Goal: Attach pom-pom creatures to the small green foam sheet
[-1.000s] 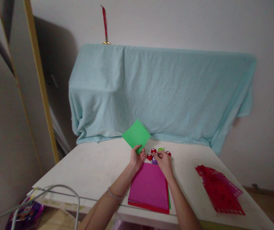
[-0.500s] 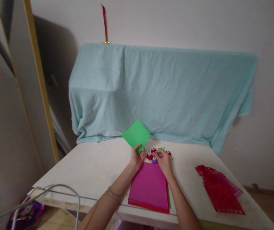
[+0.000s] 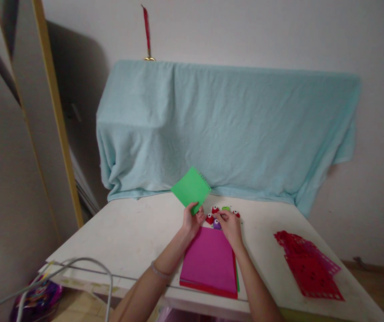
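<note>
My left hand grips a green sheet near its lower corner, thumb on top. Small holes run along the sheet's upper right edge, and it is held up off the table. My right hand is closed in a pinch just to the right; whatever is between the fingertips is too small to make out. Around those fingers stand several small craft punches with white round tops: a red punch, a purple punch and a green punch among them. A stack of coloured sheets, magenta sheet uppermost, lies between my forearms.
Red and magenta sheets full of punched holes lie on the right of the white table. A light blue cloth hangs over something at the back. A grey cable loops across the front left corner.
</note>
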Motion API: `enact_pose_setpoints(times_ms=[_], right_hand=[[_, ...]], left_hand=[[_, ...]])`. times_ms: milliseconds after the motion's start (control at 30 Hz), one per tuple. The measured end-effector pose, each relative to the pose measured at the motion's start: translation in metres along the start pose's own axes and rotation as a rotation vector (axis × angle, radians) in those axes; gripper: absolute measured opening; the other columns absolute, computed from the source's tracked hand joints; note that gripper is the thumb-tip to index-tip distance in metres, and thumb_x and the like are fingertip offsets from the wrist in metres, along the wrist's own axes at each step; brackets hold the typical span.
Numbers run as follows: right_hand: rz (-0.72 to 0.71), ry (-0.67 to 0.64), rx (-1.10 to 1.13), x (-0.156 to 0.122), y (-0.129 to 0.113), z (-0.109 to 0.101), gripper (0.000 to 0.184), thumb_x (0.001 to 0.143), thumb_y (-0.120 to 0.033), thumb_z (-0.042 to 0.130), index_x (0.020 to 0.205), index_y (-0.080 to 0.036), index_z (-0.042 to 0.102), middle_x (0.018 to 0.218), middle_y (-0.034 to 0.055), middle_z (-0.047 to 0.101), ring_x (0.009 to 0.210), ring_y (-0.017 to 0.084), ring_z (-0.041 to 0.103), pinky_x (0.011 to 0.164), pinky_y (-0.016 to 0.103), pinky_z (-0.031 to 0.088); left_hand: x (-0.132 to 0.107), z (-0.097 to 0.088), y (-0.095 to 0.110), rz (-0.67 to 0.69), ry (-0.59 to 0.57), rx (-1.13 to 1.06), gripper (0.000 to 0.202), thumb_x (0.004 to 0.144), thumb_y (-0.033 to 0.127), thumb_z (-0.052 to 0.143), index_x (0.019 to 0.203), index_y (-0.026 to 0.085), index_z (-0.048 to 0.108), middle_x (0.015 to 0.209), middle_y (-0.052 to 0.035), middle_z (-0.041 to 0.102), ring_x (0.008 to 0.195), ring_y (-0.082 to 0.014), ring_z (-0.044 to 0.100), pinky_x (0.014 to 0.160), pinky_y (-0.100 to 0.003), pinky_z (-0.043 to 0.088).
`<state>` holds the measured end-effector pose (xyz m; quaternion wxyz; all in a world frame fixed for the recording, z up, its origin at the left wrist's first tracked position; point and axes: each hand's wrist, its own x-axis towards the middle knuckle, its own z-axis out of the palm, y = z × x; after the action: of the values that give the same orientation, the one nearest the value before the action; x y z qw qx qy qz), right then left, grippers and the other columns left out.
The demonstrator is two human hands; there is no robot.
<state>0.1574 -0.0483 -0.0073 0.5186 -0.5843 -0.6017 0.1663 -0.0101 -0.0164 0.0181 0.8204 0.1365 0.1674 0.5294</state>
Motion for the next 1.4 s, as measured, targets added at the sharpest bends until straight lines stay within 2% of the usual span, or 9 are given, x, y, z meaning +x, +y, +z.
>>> enact_pose_setpoints(times_ms=[533,667,767,867,1067,1233,1400], right_hand=[[-0.028,0.015,-0.021,0.001,0.006,0.002,0.027,0.083,-0.041,0.064,0.087,-0.016,0.074,0.082,0.0091,0.072,0.070,0.022,0.067,0.064,0.030,0.049],[-0.044,0.030,-0.020,0.001,0.002,0.001,0.028,0.086,-0.041,0.061,0.089,-0.016,0.073,0.084,0.0088,0.071,0.070,0.021,0.065,0.065,0.031,0.048],[-0.085,0.089,-0.048,0.001,-0.004,-0.001,0.028,0.088,-0.042,0.059,0.088,-0.016,0.071,0.085,0.0087,0.070,0.070,0.020,0.063,0.067,0.031,0.048],[-0.114,0.121,0.013,0.000,-0.013,-0.004,0.025,0.090,-0.039,0.056,0.091,-0.017,0.069,0.088,0.0081,0.068,0.073,0.019,0.062,0.068,0.030,0.048],[-0.178,-0.009,0.240,-0.008,-0.035,-0.008,0.027,0.091,-0.035,0.055,0.111,-0.019,0.064,0.109,0.0098,0.064,0.092,0.020,0.062,0.076,0.029,0.051],[-0.169,-0.026,0.257,-0.010,-0.040,-0.007,0.030,0.090,-0.040,0.059,0.112,-0.020,0.063,0.109,0.0098,0.063,0.088,0.019,0.061,0.077,0.030,0.052],[-0.176,-0.012,0.224,-0.010,-0.039,-0.007,0.031,0.091,-0.042,0.059,0.111,-0.019,0.063,0.108,0.0100,0.062,0.088,0.019,0.061,0.075,0.030,0.051]], left_hand=[[0.001,-0.002,0.000,0.023,-0.010,0.014,0.018,0.085,0.024,0.053,0.071,0.014,0.047,0.057,0.0014,0.044,0.046,-0.0070,0.039,0.047,-0.020,0.041],[0.000,-0.001,0.000,0.021,-0.005,0.021,0.018,0.085,0.024,0.054,0.071,0.014,0.048,0.057,0.0014,0.044,0.046,-0.0070,0.040,0.048,-0.020,0.042],[-0.001,0.000,0.000,0.010,-0.002,0.023,0.019,0.085,0.025,0.054,0.071,0.014,0.048,0.056,0.0016,0.044,0.045,-0.0068,0.040,0.048,-0.020,0.042],[-0.001,0.001,0.000,0.019,-0.003,0.019,0.018,0.085,0.024,0.054,0.071,0.014,0.048,0.057,0.0014,0.045,0.045,-0.0068,0.040,0.047,-0.020,0.042],[0.000,0.002,0.000,-0.003,0.031,-0.002,0.014,0.084,0.023,0.055,0.075,0.014,0.049,0.058,0.0006,0.049,0.044,-0.0071,0.043,0.046,-0.020,0.042],[-0.002,0.006,-0.002,0.036,0.047,0.039,0.011,0.083,0.021,0.057,0.079,0.014,0.050,0.063,-0.0013,0.056,0.045,-0.0073,0.046,0.045,-0.019,0.042],[-0.005,0.011,-0.004,0.020,0.002,0.092,0.014,0.086,0.023,0.054,0.077,0.014,0.050,0.064,-0.0020,0.057,0.044,-0.0070,0.044,0.044,-0.020,0.039]])
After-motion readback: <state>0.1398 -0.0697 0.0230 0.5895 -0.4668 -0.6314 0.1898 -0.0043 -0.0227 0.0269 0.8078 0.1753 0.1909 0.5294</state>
